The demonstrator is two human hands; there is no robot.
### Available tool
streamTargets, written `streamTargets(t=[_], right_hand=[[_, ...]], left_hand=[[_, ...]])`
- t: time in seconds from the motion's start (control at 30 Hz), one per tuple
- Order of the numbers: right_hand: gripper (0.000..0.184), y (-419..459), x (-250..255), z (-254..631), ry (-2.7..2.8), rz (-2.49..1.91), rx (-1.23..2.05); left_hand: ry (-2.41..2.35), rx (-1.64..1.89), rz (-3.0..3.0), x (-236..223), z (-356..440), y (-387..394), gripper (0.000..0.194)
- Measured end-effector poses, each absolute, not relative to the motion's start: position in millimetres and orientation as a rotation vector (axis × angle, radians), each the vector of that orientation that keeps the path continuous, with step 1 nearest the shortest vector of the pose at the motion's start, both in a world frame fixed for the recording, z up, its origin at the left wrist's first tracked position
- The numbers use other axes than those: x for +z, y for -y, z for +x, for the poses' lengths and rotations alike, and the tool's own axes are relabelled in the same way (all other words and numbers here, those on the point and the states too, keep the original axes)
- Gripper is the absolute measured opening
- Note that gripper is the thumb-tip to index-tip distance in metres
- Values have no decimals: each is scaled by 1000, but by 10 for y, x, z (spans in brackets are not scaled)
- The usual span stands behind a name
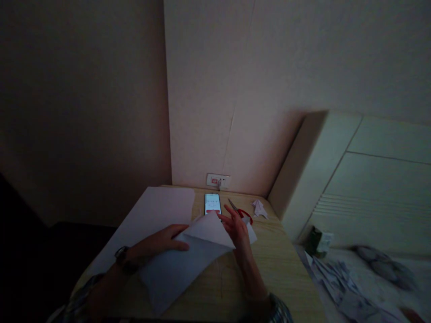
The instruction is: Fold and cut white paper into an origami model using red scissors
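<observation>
Folded paper slanted from the lower left up toward the middle of the frame, over the table, its flap near the top. The left hand was nearer, pinching the left edge, thumb on top. The right hand, fingers spread, was beside the flap; one could not tell if it touched.

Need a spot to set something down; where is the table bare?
Bare table: widest between right forearm and right edge, nearer than the paper figure; a thin strip between large sheet and phone. Crowded: the back, with scissors beside the phone; the left, under the large sheet; the middle, under the held sheet and left hand.
</observation>
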State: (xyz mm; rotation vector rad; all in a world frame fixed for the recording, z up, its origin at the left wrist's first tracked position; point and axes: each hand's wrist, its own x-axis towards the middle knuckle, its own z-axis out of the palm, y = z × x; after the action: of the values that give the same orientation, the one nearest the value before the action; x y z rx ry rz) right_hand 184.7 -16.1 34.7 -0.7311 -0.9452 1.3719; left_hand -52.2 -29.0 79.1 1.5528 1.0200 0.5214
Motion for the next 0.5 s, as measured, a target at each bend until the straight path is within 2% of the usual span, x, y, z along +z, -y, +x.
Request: streamTargets(t=[0.1, 0.17, 0.23, 0.37, 0.5], right_hand=[[67, 82, 263, 1847, 883, -727, 1463], [67, 53, 223, 1808, 909, -759, 1494], [60, 42, 213, 1754, 987, -822, 1432], [33, 7, 269, 1696, 1103, -942, 1158], [29, -58, 310, 1733, 1132, -955, 1089]], left_hand=[[-1092, 712, 1282, 709, -514, 311, 59], [-1102, 818, 1150, 674, -465, 349, 66], [-1077, 871, 1087, 640, -392, 387, 71], [-1017, 913, 1038, 589, -238, 449, 69], [-1024, 954, 1014, 601, -128, 492, 70]])
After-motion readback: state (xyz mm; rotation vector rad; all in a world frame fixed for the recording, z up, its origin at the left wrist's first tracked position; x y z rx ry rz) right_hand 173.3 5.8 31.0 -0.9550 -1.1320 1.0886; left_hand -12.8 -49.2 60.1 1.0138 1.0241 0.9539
